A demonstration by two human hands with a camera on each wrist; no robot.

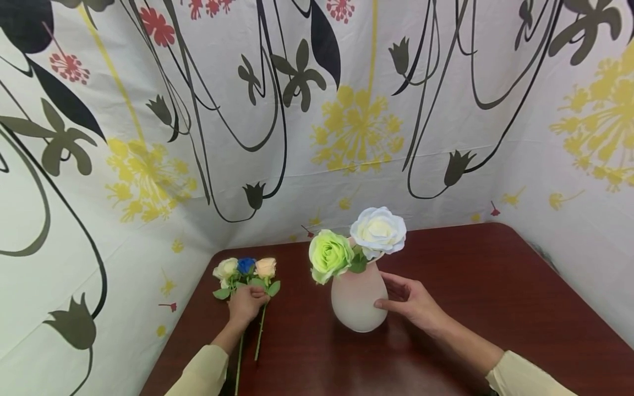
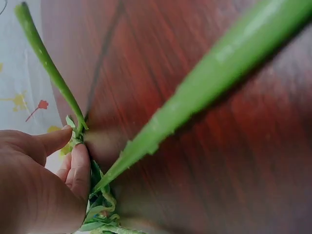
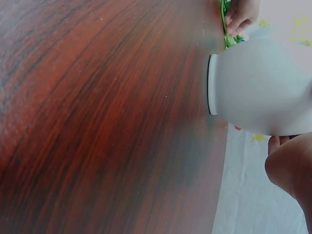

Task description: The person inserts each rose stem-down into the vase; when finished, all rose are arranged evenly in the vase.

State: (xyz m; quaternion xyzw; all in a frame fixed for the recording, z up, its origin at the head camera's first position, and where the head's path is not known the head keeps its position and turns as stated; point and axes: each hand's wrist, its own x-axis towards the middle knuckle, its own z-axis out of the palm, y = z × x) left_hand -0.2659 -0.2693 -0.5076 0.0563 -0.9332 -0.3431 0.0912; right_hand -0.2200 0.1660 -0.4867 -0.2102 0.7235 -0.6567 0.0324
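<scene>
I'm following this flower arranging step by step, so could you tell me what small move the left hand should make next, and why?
Probably lift one stem clear of the table. The left hand already grips the three small roses lying on the wooden table, while the right hand steadies the pink vase, which holds only a green rose and a white rose.

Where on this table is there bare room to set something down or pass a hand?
The table is bare right of the vase, past the right hand to the far edge, and along the front between the forearms. It is crowded at the left, where the left hand holds the three roses.
</scene>
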